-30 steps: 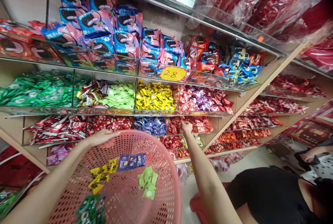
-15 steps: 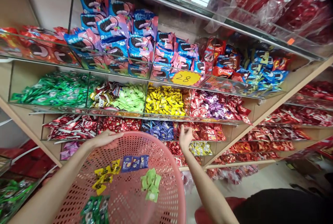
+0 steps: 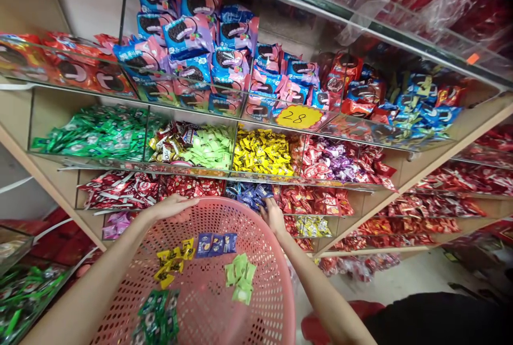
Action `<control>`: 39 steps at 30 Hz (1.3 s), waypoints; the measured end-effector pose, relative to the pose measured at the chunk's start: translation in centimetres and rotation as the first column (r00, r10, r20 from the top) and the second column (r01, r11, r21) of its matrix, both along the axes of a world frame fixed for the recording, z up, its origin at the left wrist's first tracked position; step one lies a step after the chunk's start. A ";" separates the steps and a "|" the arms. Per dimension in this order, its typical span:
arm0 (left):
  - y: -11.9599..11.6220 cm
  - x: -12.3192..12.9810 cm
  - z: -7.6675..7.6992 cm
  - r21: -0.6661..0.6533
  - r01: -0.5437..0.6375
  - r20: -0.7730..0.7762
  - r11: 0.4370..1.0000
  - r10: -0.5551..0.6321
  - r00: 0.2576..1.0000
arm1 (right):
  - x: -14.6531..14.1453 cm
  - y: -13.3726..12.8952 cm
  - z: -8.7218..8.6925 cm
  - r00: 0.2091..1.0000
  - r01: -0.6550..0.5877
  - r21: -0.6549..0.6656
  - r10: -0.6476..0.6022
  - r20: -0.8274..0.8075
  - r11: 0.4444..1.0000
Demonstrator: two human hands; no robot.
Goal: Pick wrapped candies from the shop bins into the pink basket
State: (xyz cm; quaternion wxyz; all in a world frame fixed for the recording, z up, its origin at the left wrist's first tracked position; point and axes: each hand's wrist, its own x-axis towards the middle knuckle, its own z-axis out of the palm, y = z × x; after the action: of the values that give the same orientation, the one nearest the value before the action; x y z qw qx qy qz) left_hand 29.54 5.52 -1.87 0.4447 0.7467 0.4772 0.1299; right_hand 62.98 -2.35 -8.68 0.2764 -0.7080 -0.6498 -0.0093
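Note:
My left hand [image 3: 174, 207] grips the far left rim of a pink perforated plastic basket [image 3: 286, 281], fingers closed over the edge. Inside the basket lie separate groups of wrapped sweets: yellow packets [image 3: 170, 266], blue packets [image 3: 216, 244], light green packets [image 3: 240, 276] and dark green packets [image 3: 157, 315]. Just beyond the basket's right rim, my right hand [image 3: 274, 216] reaches in at the right side of a bin of blue packets [image 3: 246, 193]. Its fingers are bent and slightly apart against the packets, their tips partly hidden; nothing shows held in them.
Clear-fronted shelf bins hold green sweets [image 3: 98, 134], yellow sweets [image 3: 262, 151] and red sweets [image 3: 315, 199]. Above are blue-pink cookie packets [image 3: 190, 38] and a yellow price tag [image 3: 298, 116] reading 28. Beside the basket, at lower left, stands another bin of green sweets [image 3: 28, 297].
My right hand has moved left and forward, from in front of the red sweets to the blue packets. My left hand still holds the basket rim. The view has shifted slightly.

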 end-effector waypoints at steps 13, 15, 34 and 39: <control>0.0 1.6 1.4 -0.080 0.006 0.014 0.997 -0.005 1.000 | 0.6 0.2 2.0 0.795 0.099 0.178 0.030 -0.606 0.979; 0.2 1.5 1.2 -0.078 0.011 0.021 0.997 -0.010 1.000 | 0.4 -0.8 3.4 0.562 0.087 0.109 0.041 -0.826 0.990; -0.4 3.1 2.0 -0.092 0.040 -0.003 0.995 -0.040 0.999 | -5.8 -9.0 10.9 0.158 -0.292 -0.004 0.043 -0.987 0.957; -0.3 2.5 1.9 -0.100 0.083 0.028 0.992 -0.081 0.996 | -6.6 -9.0 10.6 0.101 -0.371 -0.016 0.023 -0.995 0.928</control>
State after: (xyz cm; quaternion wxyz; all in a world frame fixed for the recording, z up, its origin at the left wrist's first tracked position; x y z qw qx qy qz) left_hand 32.02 5.22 0.04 0.4923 0.7407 0.4469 0.0961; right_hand 56.37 -11.34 1.91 0.5359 -0.4718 -0.3897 0.5816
